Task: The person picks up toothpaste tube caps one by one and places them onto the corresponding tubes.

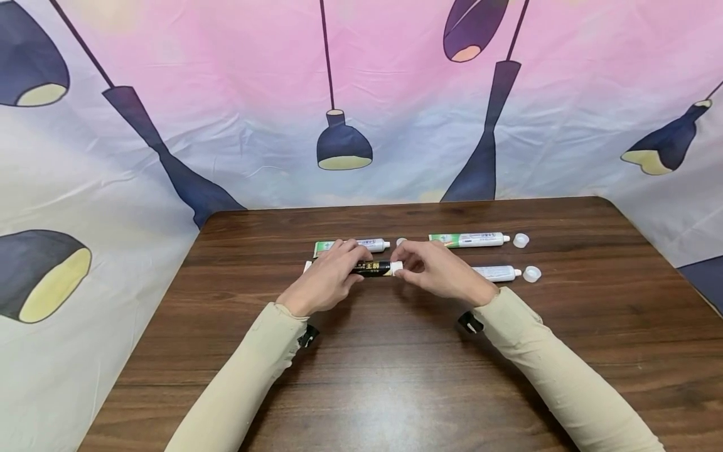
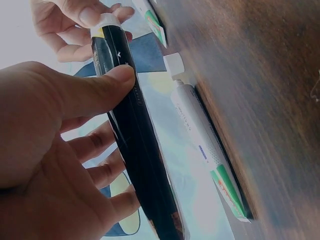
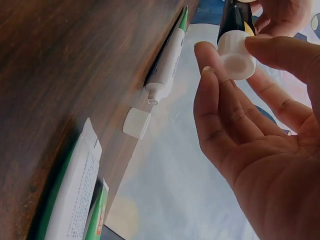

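While both sleeved forearms run up from the bottom edge of the head view, the two hands meet just above the middle of the frame, over the dark wooden table point(image 1: 395, 376). Left hand point(image 1: 327, 279) has its fingers and thumb curled round the body of the black tube point(image 1: 374, 268), thumb pressed on top in the left wrist view, the tube lying lengthwise left to right and held just off the wood. Right hand point(image 1: 437, 270) pinches the white cap point(image 1: 398, 267) at the tube's right end between thumb and fingertips; the right wrist view shows that cap seated on the black tube's nozzle. Just right of that hand, a white tube point(image 1: 497, 272) pokes out, its loose cap point(image 1: 531, 274) lying near its nozzle. Further back, centre frame, a white and green tube point(image 1: 361, 244) lies partly behind the left fingers, a small cap point(image 1: 401, 241) beside it. Right of that, another white and green tube point(image 1: 469, 239), its own cap point(image 1: 521, 240) near its end. Behind it all, upper frame, hangs a lamp-printed cloth point(image 1: 226, 94).
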Tool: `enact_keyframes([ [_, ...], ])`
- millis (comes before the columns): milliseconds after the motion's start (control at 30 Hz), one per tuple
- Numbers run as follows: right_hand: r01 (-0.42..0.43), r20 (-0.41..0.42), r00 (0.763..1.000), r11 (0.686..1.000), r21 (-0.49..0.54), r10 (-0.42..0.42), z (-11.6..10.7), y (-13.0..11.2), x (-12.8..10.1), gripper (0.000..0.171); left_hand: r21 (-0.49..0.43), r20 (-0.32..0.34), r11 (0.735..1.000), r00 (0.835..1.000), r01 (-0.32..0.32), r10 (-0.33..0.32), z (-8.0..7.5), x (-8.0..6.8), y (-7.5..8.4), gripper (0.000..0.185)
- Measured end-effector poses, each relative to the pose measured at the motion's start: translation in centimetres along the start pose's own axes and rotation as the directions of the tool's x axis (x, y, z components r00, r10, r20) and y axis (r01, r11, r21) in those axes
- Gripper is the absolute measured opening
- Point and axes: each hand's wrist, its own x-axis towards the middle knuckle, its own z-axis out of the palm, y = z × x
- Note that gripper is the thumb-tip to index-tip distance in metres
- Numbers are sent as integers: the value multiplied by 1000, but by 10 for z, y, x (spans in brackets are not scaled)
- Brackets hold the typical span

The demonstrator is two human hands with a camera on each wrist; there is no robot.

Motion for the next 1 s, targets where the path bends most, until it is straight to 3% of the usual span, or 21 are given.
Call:
enact_keyframes([
  [267,18,-2,1000,999,-39,-18,0,0,-2,24,-5,17,1000,1000,14,-14,1,0,1,27],
  [433,15,-4,1000,1000,-3,-15,0,-1,-1,30,-7,4,1000,1000,3,-3,2,0,0,27],
  [733,-12,-38,999,1000,-2,12,1,-2,-1,15,-19,7,1000,1000,11,-11,3,-1,0,27],
  [1000,13,-38,999,1000,-4,-13,1,-3,-1,19,-11,-7,1000,1000,-2,2,2,0,-1,25],
])
